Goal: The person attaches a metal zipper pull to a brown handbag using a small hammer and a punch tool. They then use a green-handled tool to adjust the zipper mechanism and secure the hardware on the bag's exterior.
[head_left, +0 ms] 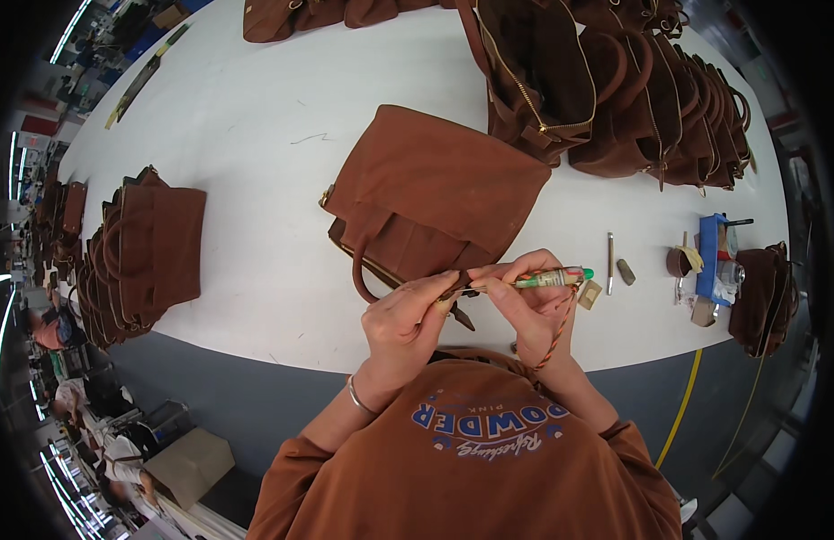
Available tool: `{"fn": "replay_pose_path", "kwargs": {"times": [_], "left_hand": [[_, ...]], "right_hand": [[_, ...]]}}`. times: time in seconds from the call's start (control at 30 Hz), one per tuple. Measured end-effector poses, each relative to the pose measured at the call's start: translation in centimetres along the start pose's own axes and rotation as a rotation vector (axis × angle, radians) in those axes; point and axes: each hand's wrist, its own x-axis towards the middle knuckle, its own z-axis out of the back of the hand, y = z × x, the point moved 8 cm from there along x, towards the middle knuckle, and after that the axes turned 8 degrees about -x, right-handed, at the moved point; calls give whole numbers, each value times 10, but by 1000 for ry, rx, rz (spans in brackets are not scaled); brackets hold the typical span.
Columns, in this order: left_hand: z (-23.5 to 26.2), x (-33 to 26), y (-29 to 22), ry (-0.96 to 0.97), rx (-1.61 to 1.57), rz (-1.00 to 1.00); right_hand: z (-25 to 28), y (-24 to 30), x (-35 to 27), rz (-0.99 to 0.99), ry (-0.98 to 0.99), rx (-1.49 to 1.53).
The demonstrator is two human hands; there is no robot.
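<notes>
A brown leather handbag (pixel 448 171) lies on its side on the white table in front of me, its handle (pixel 361 261) and zipped opening toward me. At its near edge my left hand (pixel 401 319) is closed, pinching a small dark brown leather piece (pixel 455 281). A pointed brown leather tab (pixel 463 317) hangs below the fingertips. My right hand (pixel 536 315) grips a slim pen-like tool (pixel 561 277), pale and patterned with a green end. Its thin tip points left to the leather at my left fingers; whether they touch I cannot tell. An orange twisted cord hangs along my right wrist.
Brown handbags (pixel 655 108) stand packed at the far right, with an unzipped one (pixel 538 67) beside mine. Another group (pixel 156 252) stands left. To the right lie a metal rod (pixel 610 256), a dark small block (pixel 626 272) and a blue tray (pixel 707 256) of tools.
</notes>
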Motion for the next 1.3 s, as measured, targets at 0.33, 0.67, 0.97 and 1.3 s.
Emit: {"fn": "replay_pose_path", "kwargs": {"times": [0.33, 0.67, 0.97, 1.3], "left_hand": [[-3, 1, -1, 33, 19, -21], [-6, -5, 5, 43, 97, 11], [-6, 0, -2, 36, 23, -13], [-6, 0, 2, 48, 7, -3]], "right_hand": [[-1, -4, 1, 46, 6, -77], [-23, 12, -10, 395, 50, -511], [-4, -6, 2, -17, -58, -38], [-5, -4, 3, -33, -15, -58]]}}
